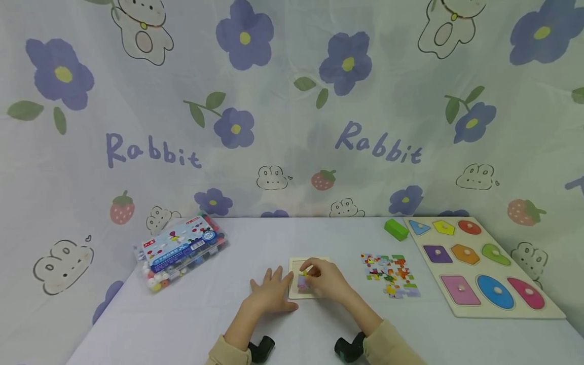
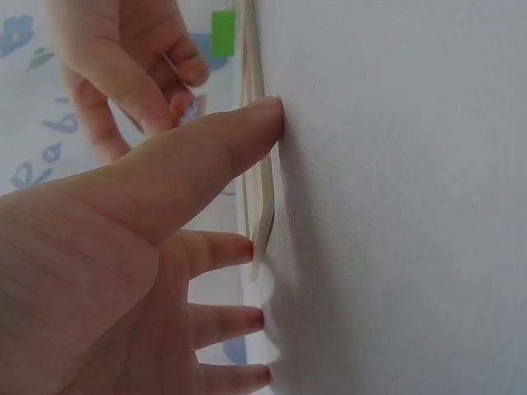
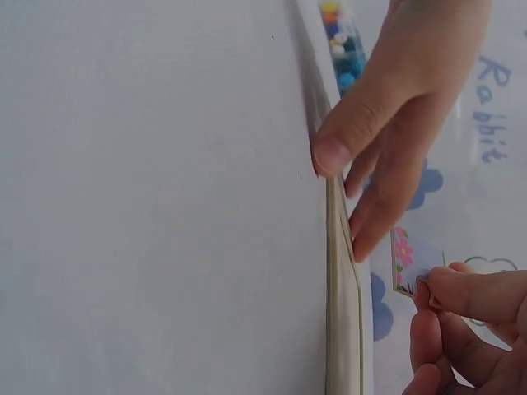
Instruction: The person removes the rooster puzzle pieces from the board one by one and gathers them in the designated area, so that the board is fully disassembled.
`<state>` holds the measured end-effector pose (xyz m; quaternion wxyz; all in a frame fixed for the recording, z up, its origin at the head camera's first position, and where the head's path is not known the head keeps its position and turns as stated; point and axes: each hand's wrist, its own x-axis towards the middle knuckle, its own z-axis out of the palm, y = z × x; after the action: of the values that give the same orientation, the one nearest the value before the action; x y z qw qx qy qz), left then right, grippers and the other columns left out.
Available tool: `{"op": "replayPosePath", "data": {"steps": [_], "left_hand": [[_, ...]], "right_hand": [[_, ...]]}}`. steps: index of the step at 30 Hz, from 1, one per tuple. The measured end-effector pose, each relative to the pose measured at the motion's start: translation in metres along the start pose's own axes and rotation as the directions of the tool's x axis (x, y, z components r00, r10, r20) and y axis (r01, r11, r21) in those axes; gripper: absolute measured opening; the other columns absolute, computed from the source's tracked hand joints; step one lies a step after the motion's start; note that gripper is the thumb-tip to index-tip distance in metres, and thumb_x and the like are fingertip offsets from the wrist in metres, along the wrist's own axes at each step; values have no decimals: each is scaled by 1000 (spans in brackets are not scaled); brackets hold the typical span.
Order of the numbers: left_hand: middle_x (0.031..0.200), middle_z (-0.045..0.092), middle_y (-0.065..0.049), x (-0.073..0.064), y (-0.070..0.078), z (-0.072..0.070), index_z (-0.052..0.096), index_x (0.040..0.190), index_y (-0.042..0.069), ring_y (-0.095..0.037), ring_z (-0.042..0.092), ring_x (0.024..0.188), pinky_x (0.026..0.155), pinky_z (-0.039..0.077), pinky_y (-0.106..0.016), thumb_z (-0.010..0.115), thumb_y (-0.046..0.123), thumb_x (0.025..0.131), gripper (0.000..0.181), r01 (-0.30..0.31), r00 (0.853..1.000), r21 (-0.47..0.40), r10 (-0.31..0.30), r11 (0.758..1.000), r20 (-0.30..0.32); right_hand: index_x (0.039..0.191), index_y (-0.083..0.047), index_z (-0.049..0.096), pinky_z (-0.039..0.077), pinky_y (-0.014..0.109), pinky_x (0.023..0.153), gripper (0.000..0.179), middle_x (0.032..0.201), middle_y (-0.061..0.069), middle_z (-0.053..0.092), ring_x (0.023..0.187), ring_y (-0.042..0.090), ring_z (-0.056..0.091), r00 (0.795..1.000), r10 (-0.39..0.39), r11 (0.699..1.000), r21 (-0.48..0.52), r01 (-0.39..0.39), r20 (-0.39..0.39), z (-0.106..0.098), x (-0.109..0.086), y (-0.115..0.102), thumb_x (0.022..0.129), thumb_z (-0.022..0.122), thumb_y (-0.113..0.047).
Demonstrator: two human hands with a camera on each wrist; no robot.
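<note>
A small wooden puzzle tray lies on the white tabletop in front of the person. The left hand has its fingers spread at the tray's left side; in the left wrist view the thumb touches the near edge. Over the tray, the right hand pinches a puzzle piece between thumb and fingers. That piece is flat, with a pink flower on a pale lavender ground, and stands raised above the tray in the right wrist view. The fingers hide part of it.
Loose jigsaw pieces lie in a patch right of the tray. Behind them is a green block. A shape board with knobs lies far right, and a clear case of colored beads at left. Two black objects sit by the wrists.
</note>
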<state>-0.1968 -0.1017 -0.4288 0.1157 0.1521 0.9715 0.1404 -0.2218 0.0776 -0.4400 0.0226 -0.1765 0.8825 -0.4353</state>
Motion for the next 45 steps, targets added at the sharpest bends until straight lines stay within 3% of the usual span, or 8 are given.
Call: {"op": "replayPosePath", "data": {"steps": [6,24,33,38,45], "left_hand": [[142,33,-25,0,2,-2,46,135,7,-51,24,130,88,17,-78,74,42,73,76,1,1000,-4,-1,1000,-10],[142,33,-26,-3,1,0,45,135,6,-52,24,130,88,16,-79,74,40,73,76,-13,1000,-29,12,1000,-21],[142,32,-26,-4,1,-1,45,135,6,-52,24,130,89,16,-78,74,40,73,77,-14,1000,-32,14,999,-23],[142,33,-27,-3,0,0,45,135,6,-52,24,130,88,16,-78,74,40,73,77,-20,999,-30,19,999,-27],[142,33,-27,-3,0,1,45,135,6,-52,24,130,88,16,-79,74,40,73,77,-22,999,-31,21,999,-25]], "right_hand": [[93,-14,64,45,30,69,15,82,-2,62,77,12,54,998,52,998,19,-52,-35,-19,-5,7,82,66,-5],[91,-15,65,42,28,58,16,76,-2,60,69,11,54,974,185,983,50,-179,-131,-53,-24,34,80,67,-3],[98,-12,66,43,28,59,16,82,1,62,75,13,55,953,256,967,60,-249,-162,-85,-40,47,82,66,-7],[105,-6,64,44,29,62,21,88,6,63,78,17,55,957,249,967,100,-236,-150,-106,-49,55,85,64,-8],[110,-4,60,35,23,45,23,87,8,59,59,15,43,953,282,954,133,-267,-107,-121,-54,63,88,60,-8]]}}
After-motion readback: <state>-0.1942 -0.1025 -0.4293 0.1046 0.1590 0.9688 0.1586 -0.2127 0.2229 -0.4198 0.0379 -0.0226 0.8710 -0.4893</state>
